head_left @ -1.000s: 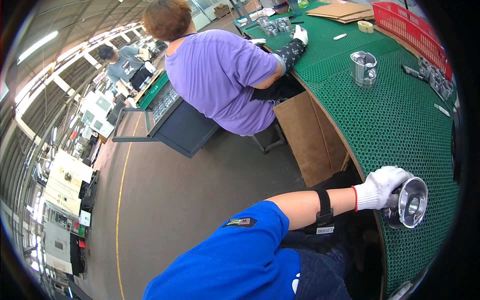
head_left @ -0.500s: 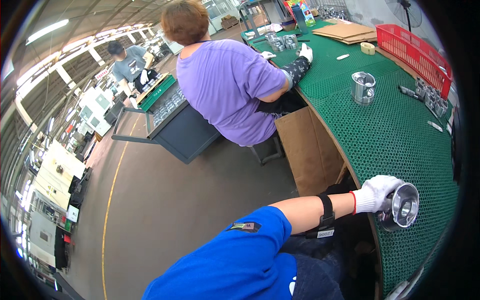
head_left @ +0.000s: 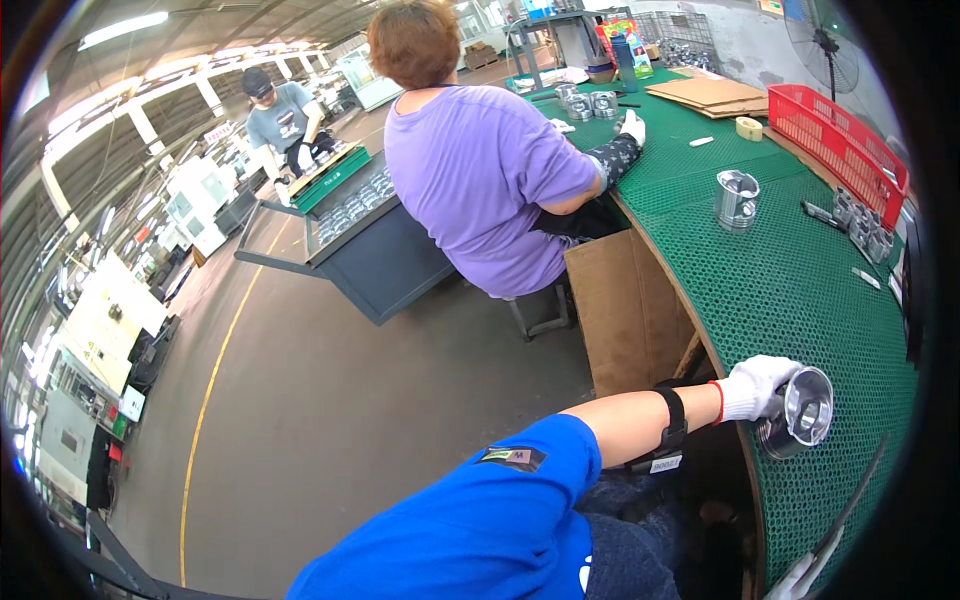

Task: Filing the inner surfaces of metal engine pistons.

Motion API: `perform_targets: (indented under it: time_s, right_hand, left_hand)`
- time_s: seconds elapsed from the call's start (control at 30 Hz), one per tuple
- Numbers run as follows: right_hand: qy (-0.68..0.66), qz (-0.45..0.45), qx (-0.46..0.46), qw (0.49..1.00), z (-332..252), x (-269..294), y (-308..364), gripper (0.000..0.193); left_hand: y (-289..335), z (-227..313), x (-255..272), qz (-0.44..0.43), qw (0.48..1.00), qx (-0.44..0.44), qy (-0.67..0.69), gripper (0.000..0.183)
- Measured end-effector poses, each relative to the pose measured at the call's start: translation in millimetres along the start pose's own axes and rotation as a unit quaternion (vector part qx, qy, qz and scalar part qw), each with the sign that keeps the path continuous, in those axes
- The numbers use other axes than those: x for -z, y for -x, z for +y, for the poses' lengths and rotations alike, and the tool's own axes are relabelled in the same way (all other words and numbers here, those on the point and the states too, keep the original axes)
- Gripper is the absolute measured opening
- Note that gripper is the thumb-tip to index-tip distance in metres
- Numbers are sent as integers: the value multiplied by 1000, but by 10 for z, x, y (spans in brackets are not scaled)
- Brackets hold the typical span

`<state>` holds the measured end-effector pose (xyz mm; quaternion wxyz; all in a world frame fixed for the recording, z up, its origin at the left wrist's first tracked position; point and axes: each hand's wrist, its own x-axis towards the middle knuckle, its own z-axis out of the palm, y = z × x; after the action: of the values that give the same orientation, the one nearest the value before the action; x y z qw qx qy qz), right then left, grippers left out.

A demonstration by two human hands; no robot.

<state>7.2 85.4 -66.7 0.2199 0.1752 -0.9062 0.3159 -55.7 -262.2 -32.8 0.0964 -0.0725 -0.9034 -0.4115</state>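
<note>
My left hand [head_left: 757, 387], in a white knitted glove with a red cuff edge, is closed on the side of a shiny metal piston [head_left: 790, 440]. The piston is tilted over the green perforated mat [head_left: 850, 330], its round open end facing right. At the bottom right edge, part of my right hand [head_left: 793, 582] shows in a white glove, at the lower end of a long thin dark tool [head_left: 858, 492]. The tool slants up toward the right, and its kind cannot be made out. Another piston [head_left: 737, 200] stands upright farther along the mat.
A red plastic basket [head_left: 835, 150] stands at the far right, beside several smaller metal parts [head_left: 865, 222]. Tape roll [head_left: 749, 128] and cardboard sheets [head_left: 712, 94] lie behind. A co-worker in purple [head_left: 480, 180] sits at left by a grey cart [head_left: 380, 260]; another person [head_left: 283, 120] stands beyond.
My view has shifted, so the scene sits differently in the picture. The dark tool by my right hand now shows much more of its length. My left hand keeps hold of the piston.
</note>
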Motion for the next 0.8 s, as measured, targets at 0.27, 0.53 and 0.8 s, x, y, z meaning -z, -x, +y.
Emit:
perform_targets:
  time_s: [0.27, 0.53, 0.8]
  right_hand:
    - [-174, 1, -43, 984, -563, -70, 92, 46]
    - [-97, -109, -23, 989, -1101, 269, 366, 45]
    - [-71, -178, -35, 981, -1258, -289, -547, 50]
  left_hand:
    - [-89, 146, 520, -195, 958, -30, 206, 49]
    - [-224, -143, 238, -252, 942, -31, 220, 59]
    - [-266, -134, 203, -257, 948, -154, 106, 54]
